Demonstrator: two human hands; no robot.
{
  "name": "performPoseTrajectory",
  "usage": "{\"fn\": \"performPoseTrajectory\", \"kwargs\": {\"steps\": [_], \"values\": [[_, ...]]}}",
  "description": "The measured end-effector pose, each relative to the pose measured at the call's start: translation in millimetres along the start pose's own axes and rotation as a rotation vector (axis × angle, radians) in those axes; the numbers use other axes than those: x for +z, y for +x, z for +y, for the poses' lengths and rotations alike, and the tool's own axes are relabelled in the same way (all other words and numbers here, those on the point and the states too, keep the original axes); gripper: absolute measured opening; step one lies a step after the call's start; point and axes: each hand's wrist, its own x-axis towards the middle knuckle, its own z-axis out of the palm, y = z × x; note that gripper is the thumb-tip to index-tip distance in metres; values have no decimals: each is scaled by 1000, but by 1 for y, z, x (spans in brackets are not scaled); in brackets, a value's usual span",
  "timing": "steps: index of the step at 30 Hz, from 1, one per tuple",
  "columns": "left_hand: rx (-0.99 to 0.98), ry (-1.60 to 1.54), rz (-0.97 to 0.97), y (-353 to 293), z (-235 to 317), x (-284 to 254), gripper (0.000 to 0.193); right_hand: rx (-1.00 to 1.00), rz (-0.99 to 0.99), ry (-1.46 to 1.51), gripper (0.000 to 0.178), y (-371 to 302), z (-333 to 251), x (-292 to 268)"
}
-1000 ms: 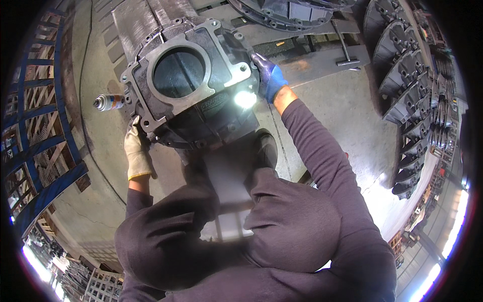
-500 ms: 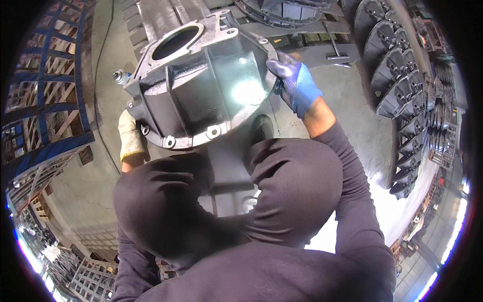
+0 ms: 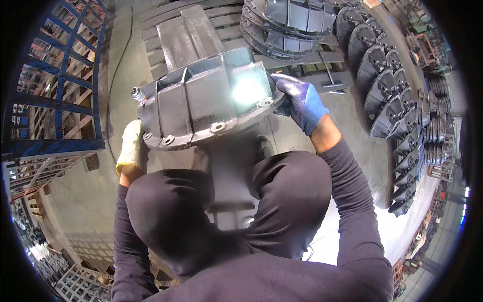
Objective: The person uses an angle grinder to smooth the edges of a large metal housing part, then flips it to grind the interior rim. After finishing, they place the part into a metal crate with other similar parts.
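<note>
Floor [image 3: 352, 116]: bare concrete. A blue rack [image 3: 60, 90] stands at the left, a pallet [image 3: 201, 25] lies ahead, and round castings are stacked on it [image 3: 292, 20]. More castings stand on edge in a row [image 3: 397, 100] down the right side.

Housing [image 3: 201, 100]: large grey cast piece, ribbed, with a bolt-hole flange facing the person. It is held off the floor, tilted, above the knees and in front of the pallet. A bright glare patch sits on its upper right face.

Right hand [image 3: 302, 103], blue glove: fingers wrapped around the housing's right flange edge, gripping it.

Left hand [image 3: 132, 148], pale glove: under the lower left flange; it appears to bear the weight there, but I cannot tell how the fingers close.

Spray can [image 3: 137, 93]: only its top shows, just behind the housing's left edge.

T-handle tool [image 3: 332, 80]: lies on the pallet near the right hand.

Risks, as judged: the piece looks heavy and is carried on two edge grips only. A slip of either glove could drop it onto the feet or legs below. Tipping it farther could shift the load onto one hand. Swinging it left could knock the can.

Hidden: the housing's far face, the left fingers, the feet, most of the can. The glare washes out surface detail.
</note>
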Motion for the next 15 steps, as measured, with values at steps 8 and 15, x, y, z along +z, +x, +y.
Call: {"fn": "performPoseTrajectory", "kwargs": {"steps": [8,15], "values": [[336,-583,-373,-39,41,15,33,-41,-195,115,39,37,-19,-3],[512,-60,-591,8,51,-13,39,-726,42,-1047,41,65,-44,18]]}}
